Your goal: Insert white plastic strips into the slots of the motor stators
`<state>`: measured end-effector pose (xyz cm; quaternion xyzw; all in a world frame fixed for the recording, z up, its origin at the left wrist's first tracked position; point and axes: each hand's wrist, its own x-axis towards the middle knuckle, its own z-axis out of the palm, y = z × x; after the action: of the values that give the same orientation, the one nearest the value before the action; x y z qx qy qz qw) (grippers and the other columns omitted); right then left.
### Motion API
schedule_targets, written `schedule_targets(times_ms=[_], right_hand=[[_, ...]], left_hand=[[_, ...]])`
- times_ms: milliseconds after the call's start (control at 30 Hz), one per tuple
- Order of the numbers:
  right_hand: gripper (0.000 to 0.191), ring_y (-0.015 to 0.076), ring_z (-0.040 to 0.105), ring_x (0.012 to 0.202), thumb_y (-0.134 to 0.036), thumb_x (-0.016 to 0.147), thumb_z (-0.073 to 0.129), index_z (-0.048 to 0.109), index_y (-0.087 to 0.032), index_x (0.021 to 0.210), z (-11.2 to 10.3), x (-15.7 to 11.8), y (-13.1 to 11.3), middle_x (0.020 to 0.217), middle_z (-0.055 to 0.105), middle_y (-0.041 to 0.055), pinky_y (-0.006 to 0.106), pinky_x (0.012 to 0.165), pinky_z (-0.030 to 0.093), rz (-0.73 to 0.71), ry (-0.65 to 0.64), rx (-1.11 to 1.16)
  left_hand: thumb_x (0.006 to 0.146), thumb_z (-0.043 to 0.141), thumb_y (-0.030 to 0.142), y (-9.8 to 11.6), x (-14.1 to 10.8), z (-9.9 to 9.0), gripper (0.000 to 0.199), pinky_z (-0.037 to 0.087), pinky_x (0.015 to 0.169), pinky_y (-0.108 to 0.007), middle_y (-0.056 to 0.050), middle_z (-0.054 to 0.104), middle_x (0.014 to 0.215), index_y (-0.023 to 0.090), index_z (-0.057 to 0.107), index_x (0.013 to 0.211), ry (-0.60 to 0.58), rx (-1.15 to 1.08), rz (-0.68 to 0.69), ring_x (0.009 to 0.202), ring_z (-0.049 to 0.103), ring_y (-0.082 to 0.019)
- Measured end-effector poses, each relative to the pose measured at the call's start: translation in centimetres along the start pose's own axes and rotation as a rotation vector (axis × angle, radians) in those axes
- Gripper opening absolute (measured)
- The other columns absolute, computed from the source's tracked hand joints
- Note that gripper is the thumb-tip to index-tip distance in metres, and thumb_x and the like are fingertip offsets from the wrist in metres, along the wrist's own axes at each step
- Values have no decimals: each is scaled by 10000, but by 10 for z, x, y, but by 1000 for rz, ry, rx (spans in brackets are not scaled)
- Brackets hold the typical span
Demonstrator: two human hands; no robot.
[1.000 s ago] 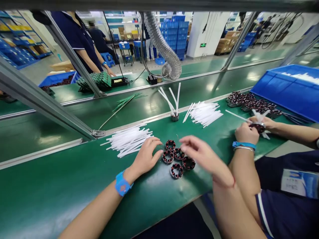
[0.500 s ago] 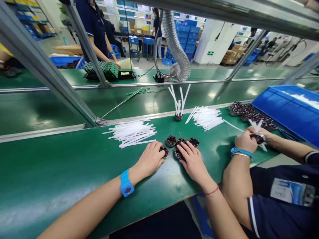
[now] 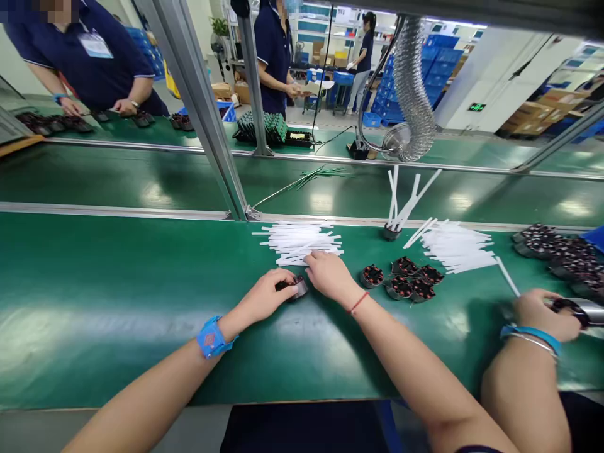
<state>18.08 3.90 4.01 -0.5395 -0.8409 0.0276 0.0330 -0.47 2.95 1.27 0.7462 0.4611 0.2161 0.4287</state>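
Note:
My left hand [image 3: 268,292], with a blue wristband, grips a round dark motor core with a metal rim [image 3: 298,287] on the green table. Just right of it, my right hand [image 3: 329,274] touches the near edge of a pile of white strips [image 3: 302,239]; its fingers are bent together, and whether a strip is between them is hidden. Several similar cores [image 3: 406,287] stand in a group to the right, with one [image 3: 372,275] slightly apart. Behind them a core holding upright white strips [image 3: 392,232] stands beside a second strip pile [image 3: 457,247].
At the right, a co-worker's hand [image 3: 542,314] holds a metal-rimmed part, near heaped cores [image 3: 561,255]. A metal post [image 3: 207,113] rises behind the table's rear rail. A flexible silver duct [image 3: 413,88] hangs beyond. Other people stand across the line.
The view has swung left. My right hand has left the grouped cores and moved to the left strip pile. My left hand has drawn its core away from the group.

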Motion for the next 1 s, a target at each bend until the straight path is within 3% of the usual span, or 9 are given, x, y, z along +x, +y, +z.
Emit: schedule_targets(times_ms=[67, 133, 233, 300, 433, 533, 667, 833, 1000], right_hand=[[196, 251, 572, 933, -198, 877, 460, 616, -124, 970, 13, 17, -4, 1015, 626, 142, 337, 786, 422, 32, 0, 16], [193, 253, 567, 946, -183, 878, 441, 619, -119, 914, 21, 23, -3, 995, 628, 148, 338, 795, 417, 58, 6, 48], [172, 235, 575, 915, -176, 869, 431, 600, -148, 852, 21, 11, 1, 939, 642, 114, 337, 799, 413, 101, 20, 100], [141, 196, 593, 821, -198, 868, 431, 569, -174, 852, 17, -6, 4, 873, 649, 67, 312, 747, 430, 153, 23, 200], [110, 129, 577, 640, -298, 855, 454, 505, -200, 851, 12, -45, 11, 740, 596, -2, 246, 596, 444, 390, 0, 920], [225, 82, 447, 501, -372, 831, 495, 526, -193, 964, 16, -65, 18, 709, 509, -31, 203, 441, 342, 520, -100, 1306], [356, 78, 394, 548, -394, 837, 524, 587, -187, 1119, 22, -74, 23, 740, 519, -20, 203, 481, 304, 504, -192, 1331], [296, 117, 457, 659, -374, 831, 532, 669, -180, 1008, 27, -66, 12, 760, 586, 1, 227, 578, 345, 482, -277, 1297], [236, 109, 440, 637, -332, 838, 516, 654, -177, 951, 32, -45, -5, 747, 578, -12, 226, 589, 336, 406, -255, 1317]], left_hand=[[800, 556, 367, -6, 0, -10, 191, 354, 944, -357, -45, 637, 986, 186, 618, 783, 11, 54, -21, 1052, 493, -231], [818, 519, 405, -11, 1, -19, 246, 401, 842, -332, -33, 633, 874, 183, 621, 787, -17, 71, -75, 924, 531, -212], [814, 521, 412, -15, 2, -25, 260, 412, 664, -273, -7, 609, 796, 169, 613, 818, -67, 28, -130, 719, 532, -157], [817, 526, 403, -15, 1, -26, 251, 405, 650, -258, -5, 618, 832, 171, 613, 856, -74, -1, -144, 721, 534, -149], [833, 518, 422, -8, -1, -26, 295, 412, 680, -261, -19, 643, 934, 195, 610, 995, -87, -31, -185, 785, 557, -167], [822, 531, 463, -5, -2, -27, 355, 422, 677, -263, -30, 659, 962, 202, 616, 1047, -100, -36, -225, 808, 579, -184], [813, 543, 478, -8, 0, -31, 373, 433, 677, -260, -27, 679, 978, 218, 643, 1060, -135, -41, -237, 824, 597, -195], [811, 541, 481, -8, 1, -33, 381, 426, 647, -249, -22, 692, 951, 221, 663, 1061, -160, 3, -225, 797, 598, -190], [846, 497, 423, -8, -1, -34, 341, 431, 662, -240, -14, 690, 975, 225, 653, 1076, -212, -14, -197, 825, 607, -190]])
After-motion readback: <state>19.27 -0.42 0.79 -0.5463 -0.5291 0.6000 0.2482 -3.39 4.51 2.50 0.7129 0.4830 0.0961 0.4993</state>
